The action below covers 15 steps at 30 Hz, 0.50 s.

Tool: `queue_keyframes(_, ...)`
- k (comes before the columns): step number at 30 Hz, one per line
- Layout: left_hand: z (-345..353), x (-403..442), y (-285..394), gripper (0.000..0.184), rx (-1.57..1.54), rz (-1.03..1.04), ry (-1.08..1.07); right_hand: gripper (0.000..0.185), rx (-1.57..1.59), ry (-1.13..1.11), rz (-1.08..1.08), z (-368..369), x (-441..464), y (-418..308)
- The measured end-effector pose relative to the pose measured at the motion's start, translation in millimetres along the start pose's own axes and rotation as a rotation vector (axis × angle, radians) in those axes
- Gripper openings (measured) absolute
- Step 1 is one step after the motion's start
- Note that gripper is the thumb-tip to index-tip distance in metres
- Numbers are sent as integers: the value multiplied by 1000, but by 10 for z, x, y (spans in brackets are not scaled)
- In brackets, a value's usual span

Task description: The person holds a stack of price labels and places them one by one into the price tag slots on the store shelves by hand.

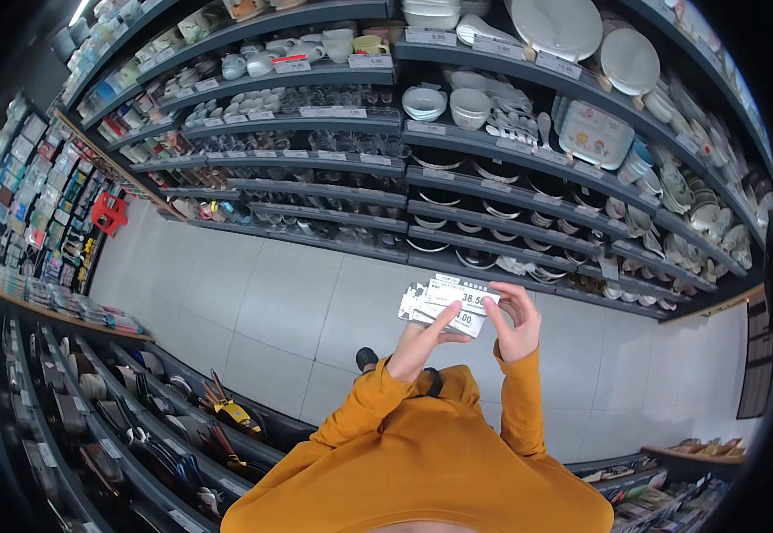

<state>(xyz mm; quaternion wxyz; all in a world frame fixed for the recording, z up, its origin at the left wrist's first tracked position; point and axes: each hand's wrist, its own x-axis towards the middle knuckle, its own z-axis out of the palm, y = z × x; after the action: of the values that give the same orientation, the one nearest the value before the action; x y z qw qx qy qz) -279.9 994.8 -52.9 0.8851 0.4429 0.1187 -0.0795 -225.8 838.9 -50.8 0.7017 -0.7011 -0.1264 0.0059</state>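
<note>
A small stack of white price tags [444, 299] is held in front of my body over the aisle floor. The top tag reads 38.5 and part of a further digit; a lower one shows a price ending in .00. My left hand [420, 345] grips the stack from below left, thumb across its face. At the right end, my right hand [514, 322] pinches the top tag between thumb and fingers. The tags are fanned a little, with their edges sticking out at the left. How many lie in the stack I cannot tell.
Ahead stand shelves [315, 160] with cups, glasses, bowls [424, 103], plates [557, 28] and a patterned tray [595, 133]. Shelves of pans and knives are at lower left, beside yellow-packed items [233, 414]. A red stool-like object [109, 214] stands at far left on the tiled floor [315, 302].
</note>
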Motion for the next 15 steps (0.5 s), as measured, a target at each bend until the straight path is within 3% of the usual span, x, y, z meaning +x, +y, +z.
queue_keyframes(8, -318, 66, 291, 31, -5, -3, 35, 21, 15, -41, 7, 363, 250, 32)
queue_keyframes(15, -999, 68, 878, 36, 15, 19, 33, 22, 143, -57, 6, 966, 686, 202)
